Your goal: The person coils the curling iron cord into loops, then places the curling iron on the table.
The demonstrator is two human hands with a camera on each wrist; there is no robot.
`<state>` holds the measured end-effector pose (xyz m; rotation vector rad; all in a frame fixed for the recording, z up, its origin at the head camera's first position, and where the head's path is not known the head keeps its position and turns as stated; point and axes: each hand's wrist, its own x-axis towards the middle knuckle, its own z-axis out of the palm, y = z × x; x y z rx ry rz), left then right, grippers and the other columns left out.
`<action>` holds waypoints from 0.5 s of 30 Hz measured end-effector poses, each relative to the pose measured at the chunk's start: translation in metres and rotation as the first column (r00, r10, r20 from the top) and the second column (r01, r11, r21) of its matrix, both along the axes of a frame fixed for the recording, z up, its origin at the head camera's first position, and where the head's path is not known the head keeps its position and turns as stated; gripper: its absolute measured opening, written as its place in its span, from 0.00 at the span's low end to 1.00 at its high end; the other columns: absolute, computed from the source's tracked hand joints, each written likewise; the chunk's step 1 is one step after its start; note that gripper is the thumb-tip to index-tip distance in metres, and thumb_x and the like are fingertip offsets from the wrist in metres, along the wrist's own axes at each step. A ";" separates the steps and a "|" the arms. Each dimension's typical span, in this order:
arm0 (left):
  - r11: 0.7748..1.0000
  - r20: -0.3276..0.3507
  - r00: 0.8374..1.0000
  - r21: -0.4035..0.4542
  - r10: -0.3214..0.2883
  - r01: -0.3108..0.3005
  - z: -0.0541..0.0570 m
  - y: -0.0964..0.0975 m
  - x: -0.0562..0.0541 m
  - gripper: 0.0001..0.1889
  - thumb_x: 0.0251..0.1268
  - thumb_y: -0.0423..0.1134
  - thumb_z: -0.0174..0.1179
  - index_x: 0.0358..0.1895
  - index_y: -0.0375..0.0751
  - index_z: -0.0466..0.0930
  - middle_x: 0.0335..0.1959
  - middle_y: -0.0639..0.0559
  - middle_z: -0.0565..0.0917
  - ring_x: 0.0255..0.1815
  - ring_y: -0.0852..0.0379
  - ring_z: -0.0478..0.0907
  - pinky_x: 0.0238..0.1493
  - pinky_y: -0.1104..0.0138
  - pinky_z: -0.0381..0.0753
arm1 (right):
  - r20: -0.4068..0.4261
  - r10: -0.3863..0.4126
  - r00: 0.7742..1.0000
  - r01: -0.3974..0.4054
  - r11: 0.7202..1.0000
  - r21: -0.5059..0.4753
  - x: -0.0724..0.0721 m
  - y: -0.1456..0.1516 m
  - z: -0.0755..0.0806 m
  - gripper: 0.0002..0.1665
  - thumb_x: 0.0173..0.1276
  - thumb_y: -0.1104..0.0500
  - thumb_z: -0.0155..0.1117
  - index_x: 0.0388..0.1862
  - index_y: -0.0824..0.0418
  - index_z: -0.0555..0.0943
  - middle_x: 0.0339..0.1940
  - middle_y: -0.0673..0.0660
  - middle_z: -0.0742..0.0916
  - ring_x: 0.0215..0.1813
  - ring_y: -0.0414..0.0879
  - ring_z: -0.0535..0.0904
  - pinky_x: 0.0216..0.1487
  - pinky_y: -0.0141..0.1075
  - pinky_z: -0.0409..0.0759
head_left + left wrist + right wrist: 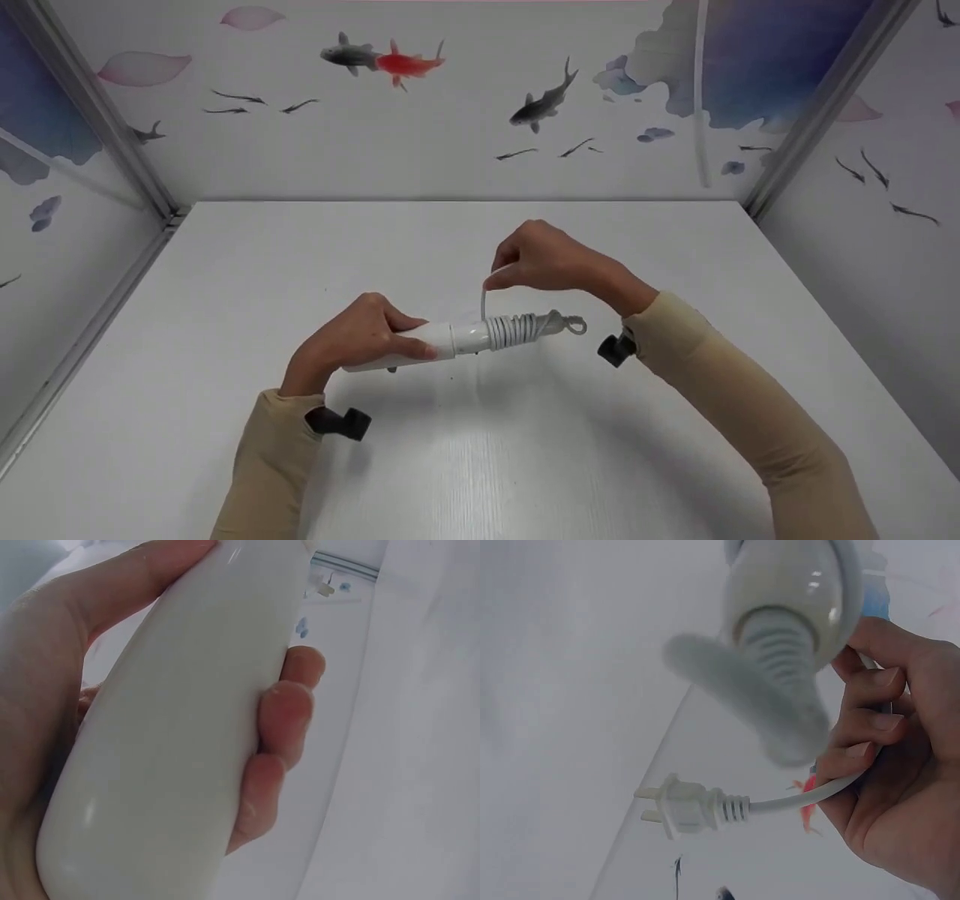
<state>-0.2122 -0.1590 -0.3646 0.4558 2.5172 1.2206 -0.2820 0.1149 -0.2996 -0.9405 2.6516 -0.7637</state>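
A white handheld appliance (pixel 442 339) with a smooth rounded body is held above the table, tilted slightly up to the right. My left hand (pixel 360 330) grips its wide end, thumb on one side and fingers wrapped round the other. Several turns of white power cord (pixel 511 331) are wound about its narrow right end, where a small cord loop (pixel 576 325) sticks out. Above that end, my right hand (pixel 544 259) pinches the cord, which runs straight from the fingers to the appliance. A two-pin plug (pixel 686 806) hangs out of the right hand in the right wrist view.
The white tabletop (pixel 480 465) lies beneath both hands. A back wall panel (pixel 465 150) printed with fish rises at its far edge, with side panels left and right. Black wrist mounts (pixel 352 424) protrude from the beige sleeves.
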 end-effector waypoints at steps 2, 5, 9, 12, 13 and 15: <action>1.000 0.000 1.000 -0.006 -0.005 0.005 0.000 0.000 0.000 0.23 0.54 0.49 0.73 0.53 0.44 0.87 0.43 0.46 0.90 0.30 0.55 0.81 0.29 0.65 0.80 | -0.021 0.007 1.000 -0.008 1.000 -0.009 0.005 -0.001 0.001 0.07 0.64 0.51 0.72 0.30 0.52 0.90 0.25 0.48 0.88 0.27 0.41 0.73 0.33 0.36 0.74; 1.000 -0.003 1.000 -0.013 -0.002 0.002 0.001 -0.001 -0.001 0.23 0.54 0.50 0.73 0.54 0.45 0.87 0.42 0.47 0.91 0.28 0.56 0.81 0.29 0.65 0.80 | -0.070 0.015 0.997 -0.017 1.000 -0.026 0.013 -0.004 0.003 0.06 0.64 0.53 0.72 0.30 0.52 0.90 0.26 0.48 0.88 0.27 0.40 0.74 0.32 0.36 0.74; 1.000 -0.001 1.000 -0.026 0.013 -0.013 0.001 -0.003 -0.001 0.24 0.55 0.51 0.72 0.55 0.45 0.86 0.42 0.46 0.91 0.26 0.56 0.81 0.28 0.66 0.80 | -0.131 0.022 0.991 -0.025 0.999 -0.026 0.023 -0.010 0.004 0.06 0.64 0.54 0.71 0.31 0.54 0.90 0.27 0.49 0.89 0.29 0.41 0.76 0.33 0.35 0.75; 0.999 0.013 0.999 -0.034 0.034 -0.034 0.002 -0.003 -0.001 0.25 0.55 0.51 0.73 0.55 0.45 0.86 0.41 0.46 0.90 0.26 0.56 0.82 0.28 0.66 0.81 | -0.170 0.034 0.985 -0.036 0.999 -0.007 0.029 -0.013 0.003 0.07 0.65 0.54 0.70 0.33 0.56 0.90 0.30 0.50 0.91 0.32 0.42 0.80 0.35 0.36 0.79; 0.998 0.015 0.999 -0.038 0.041 -0.041 0.002 -0.003 -0.001 0.25 0.55 0.51 0.73 0.55 0.45 0.86 0.41 0.47 0.90 0.26 0.56 0.82 0.28 0.66 0.81 | -0.181 0.038 0.983 -0.039 0.999 0.001 0.032 -0.014 0.003 0.08 0.66 0.54 0.69 0.34 0.56 0.90 0.31 0.50 0.91 0.33 0.42 0.82 0.36 0.36 0.80; 0.997 0.010 0.998 -0.047 0.055 -0.054 0.003 -0.003 -0.001 0.25 0.55 0.52 0.72 0.56 0.44 0.86 0.41 0.46 0.90 0.26 0.56 0.82 0.28 0.66 0.81 | -0.200 0.048 0.979 -0.048 0.999 0.007 0.035 -0.014 0.003 0.08 0.67 0.54 0.69 0.35 0.56 0.90 0.32 0.50 0.91 0.33 0.42 0.83 0.36 0.36 0.81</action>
